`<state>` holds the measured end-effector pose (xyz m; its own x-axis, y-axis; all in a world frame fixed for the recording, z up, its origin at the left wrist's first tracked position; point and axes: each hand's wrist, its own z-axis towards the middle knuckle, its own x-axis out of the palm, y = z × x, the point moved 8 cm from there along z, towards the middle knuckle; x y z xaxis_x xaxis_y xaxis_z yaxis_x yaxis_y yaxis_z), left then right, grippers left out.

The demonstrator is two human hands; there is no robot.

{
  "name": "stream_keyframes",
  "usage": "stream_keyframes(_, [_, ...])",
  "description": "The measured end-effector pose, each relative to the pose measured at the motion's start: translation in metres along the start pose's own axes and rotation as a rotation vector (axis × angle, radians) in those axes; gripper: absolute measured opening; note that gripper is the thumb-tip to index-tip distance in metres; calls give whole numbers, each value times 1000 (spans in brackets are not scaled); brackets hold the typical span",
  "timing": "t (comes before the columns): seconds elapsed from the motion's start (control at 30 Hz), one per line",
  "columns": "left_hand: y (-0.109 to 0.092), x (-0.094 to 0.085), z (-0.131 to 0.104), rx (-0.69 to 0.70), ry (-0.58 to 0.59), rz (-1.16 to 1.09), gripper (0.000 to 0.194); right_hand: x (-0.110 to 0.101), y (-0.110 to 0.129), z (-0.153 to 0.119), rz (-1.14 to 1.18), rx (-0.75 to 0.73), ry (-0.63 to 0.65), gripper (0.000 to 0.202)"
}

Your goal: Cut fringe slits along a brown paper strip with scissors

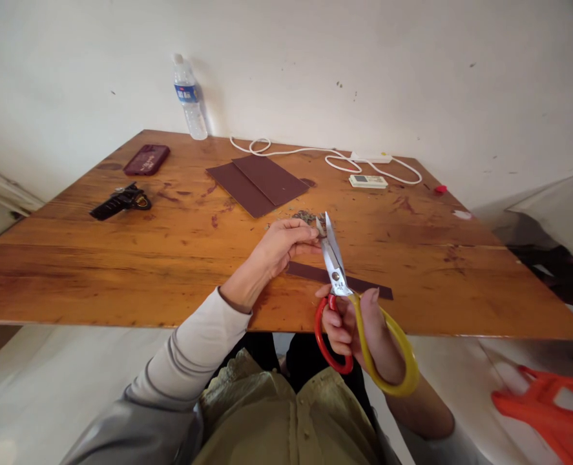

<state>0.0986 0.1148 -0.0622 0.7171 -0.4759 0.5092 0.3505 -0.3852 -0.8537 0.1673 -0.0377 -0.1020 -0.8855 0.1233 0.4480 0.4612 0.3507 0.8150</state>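
Note:
Scissors (335, 271) with one red and one yellow handle are held in my right hand (364, 329), fingers through the loops and the blades slightly apart, pointing away from me. My left hand (286, 244) is closed in a pinch beside the blade tips; a small greyish piece shows between its fingertips and the blades, too small to name. Just beyond the fingertips lies a little heap of dark scraps (304, 216). A narrow dark brown strip (364, 285) rests on the wooden table under the scissors.
On the table (194, 258) are brown sheets (261, 181), a dark red phone case (146, 159), a black hair clip (121, 201), a bottle (189, 100), a white cable (300, 150) and a small white device (368, 181). An orange-red plastic object (548, 400) stands at the lower right.

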Motion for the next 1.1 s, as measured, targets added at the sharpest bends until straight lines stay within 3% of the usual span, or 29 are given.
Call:
stream_keyframes(0.1, [-1, 0, 0, -3, -12, -10, 7, -1, 0, -2, 28, 20, -38, 79])
stream_keyframes(0.37, [1, -1, 0, -6, -10, 5, 10, 3, 1, -3, -7, -36, 14, 75])
stream_keyframes(0.63, [1, -4, 1, 33, -44, -19, 12, 5, 0, 3, 61, -25, 24, 89])
stream_keyframes(1.1, [2, 1, -1, -17, -1, -8, 11, 8, -3, 3, 70, 1, -19, 79])
